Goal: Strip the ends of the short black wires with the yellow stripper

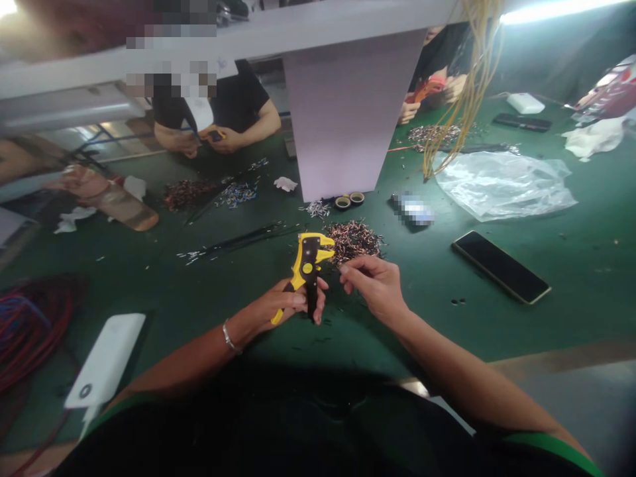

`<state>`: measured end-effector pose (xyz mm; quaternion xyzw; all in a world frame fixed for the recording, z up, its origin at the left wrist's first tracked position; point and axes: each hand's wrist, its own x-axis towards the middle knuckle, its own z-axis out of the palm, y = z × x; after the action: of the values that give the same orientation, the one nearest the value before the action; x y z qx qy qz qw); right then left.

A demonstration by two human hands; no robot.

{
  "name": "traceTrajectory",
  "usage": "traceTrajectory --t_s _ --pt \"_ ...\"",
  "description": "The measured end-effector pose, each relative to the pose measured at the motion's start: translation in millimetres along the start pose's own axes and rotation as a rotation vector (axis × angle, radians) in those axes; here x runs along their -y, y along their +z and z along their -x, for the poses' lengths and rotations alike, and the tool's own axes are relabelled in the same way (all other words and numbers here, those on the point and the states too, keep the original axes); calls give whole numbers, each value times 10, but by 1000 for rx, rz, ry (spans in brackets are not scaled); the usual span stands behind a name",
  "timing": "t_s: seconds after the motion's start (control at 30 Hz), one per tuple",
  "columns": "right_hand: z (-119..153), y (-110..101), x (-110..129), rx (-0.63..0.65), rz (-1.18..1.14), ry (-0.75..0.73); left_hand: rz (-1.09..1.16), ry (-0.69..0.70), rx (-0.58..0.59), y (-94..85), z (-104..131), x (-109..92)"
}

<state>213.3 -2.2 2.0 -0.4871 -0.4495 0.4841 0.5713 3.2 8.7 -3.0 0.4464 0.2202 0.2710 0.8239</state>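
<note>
A yellow and black wire stripper (309, 265) stands upright in my left hand (293, 305), whose fingers wrap round its handles. Its jaws point right, over the edge of a pile of short copper-coloured and black wire pieces (355, 240). My right hand (375, 281) is just right of the tool, at the near edge of the pile. Its thumb and forefinger are pinched together; what they hold, if anything, is too small to make out. Long black wires with bare ends (233, 242) lie to the left of the tool.
A black phone (501, 266) and a clear plastic bag (504, 184) lie at right. A white power bank (106, 360) and coiled red cable (30, 331) are at left. Behind the wire pile stand two tape rolls (350, 200) and a white panel (348, 119). People work across the table.
</note>
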Motion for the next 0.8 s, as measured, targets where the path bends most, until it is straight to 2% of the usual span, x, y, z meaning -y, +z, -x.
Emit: traceTrajectory --t_s 0.23,0.37,0.47,0.67,0.8 --pt "35 -1 63 -68 114 -48 109 -20 85 -98 9 -25" --pt "57 -25 44 -83 206 -133 166 -34 66 -70 18 1" --pt "74 -47 52 -81 299 -250 187 -57 79 -50 17 17" --pt "119 -45 142 -53 516 -616 169 -88 132 -50 -1 43" --pt "147 -19 145 -17 580 -739 157 -74 105 -19 5 37"
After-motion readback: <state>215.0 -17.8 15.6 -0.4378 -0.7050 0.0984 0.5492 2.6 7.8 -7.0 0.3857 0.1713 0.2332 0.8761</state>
